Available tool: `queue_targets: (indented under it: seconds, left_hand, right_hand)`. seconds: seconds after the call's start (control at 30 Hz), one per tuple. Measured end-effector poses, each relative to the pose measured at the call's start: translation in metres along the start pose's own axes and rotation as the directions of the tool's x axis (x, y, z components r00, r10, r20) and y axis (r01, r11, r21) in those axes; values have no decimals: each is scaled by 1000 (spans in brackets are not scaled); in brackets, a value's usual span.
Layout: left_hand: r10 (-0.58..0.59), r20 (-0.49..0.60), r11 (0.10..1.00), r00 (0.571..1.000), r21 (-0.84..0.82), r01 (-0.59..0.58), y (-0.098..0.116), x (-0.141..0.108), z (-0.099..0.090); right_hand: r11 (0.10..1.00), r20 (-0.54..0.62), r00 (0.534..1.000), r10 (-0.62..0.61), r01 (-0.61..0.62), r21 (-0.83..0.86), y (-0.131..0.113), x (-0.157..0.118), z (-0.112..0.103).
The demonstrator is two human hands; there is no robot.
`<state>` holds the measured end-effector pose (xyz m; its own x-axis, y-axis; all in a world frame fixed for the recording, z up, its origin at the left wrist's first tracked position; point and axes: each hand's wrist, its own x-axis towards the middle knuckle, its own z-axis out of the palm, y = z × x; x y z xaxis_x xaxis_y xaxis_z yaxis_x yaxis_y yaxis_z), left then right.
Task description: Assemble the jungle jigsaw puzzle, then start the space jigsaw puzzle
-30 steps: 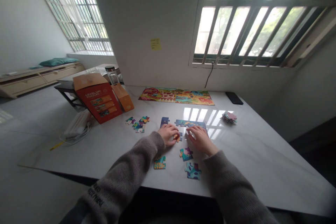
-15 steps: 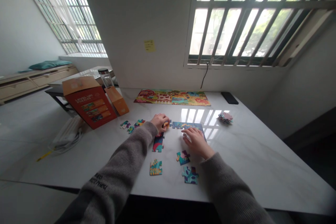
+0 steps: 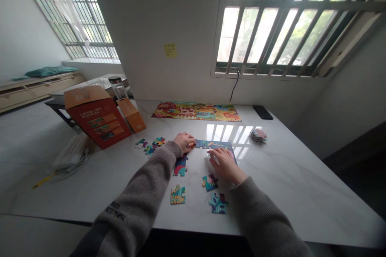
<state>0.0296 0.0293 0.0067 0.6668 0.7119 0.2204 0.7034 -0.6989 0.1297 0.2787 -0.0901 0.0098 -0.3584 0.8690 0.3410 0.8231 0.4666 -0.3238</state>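
My left hand (image 3: 184, 142) is closed on a jigsaw puzzle piece at the left end of the joined top row (image 3: 214, 144); its fingers cover most of that piece. Below its wrist, a dark blue and red section (image 3: 180, 166) is partly hidden by the sleeve. My right hand (image 3: 224, 163) lies with fingers spread over the right side of the joined pieces, gripping nothing. Nearer to me lie a green piece with orange leaves (image 3: 177, 195), a teal and purple piece (image 3: 210, 182) and a teal piece with dark blue spots (image 3: 218, 203).
Several loose pieces (image 3: 150, 149) lie left of my left hand. A stack of pieces (image 3: 258, 135) and a black phone (image 3: 263, 112) are at the right. A finished puzzle strip (image 3: 196, 111) lies by the wall. An orange-red box (image 3: 101, 122) and a white power strip (image 3: 70, 154) stand left.
The gap between the piece under my left hand and the top row has closed. My right hand has stayed nearly in place. The view has shifted slightly.
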Motion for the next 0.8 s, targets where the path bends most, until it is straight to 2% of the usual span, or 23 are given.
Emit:
queue_targets:
  seconds: [0.3,0.47,0.63,0.8]
  left_hand:
    - [31,13,996,999,86,-32,0,-2,3]
    - [58,34,997,998,47,-60,4,-1,3]
    - [84,20,996,996,-27,-83,19,5,5]
    - [69,-12,995,998,-73,-69,31,10,9]
  right_hand:
    - [999,1,999,-35,35,3,3,1,0]
    - [999,-41,998,-43,41,-30,30,2,-5]
    - [990,0,1000,0,0,-143,64,-11,-10]
    - [987,12,1000,-21,22,-158,78,-20,-11]
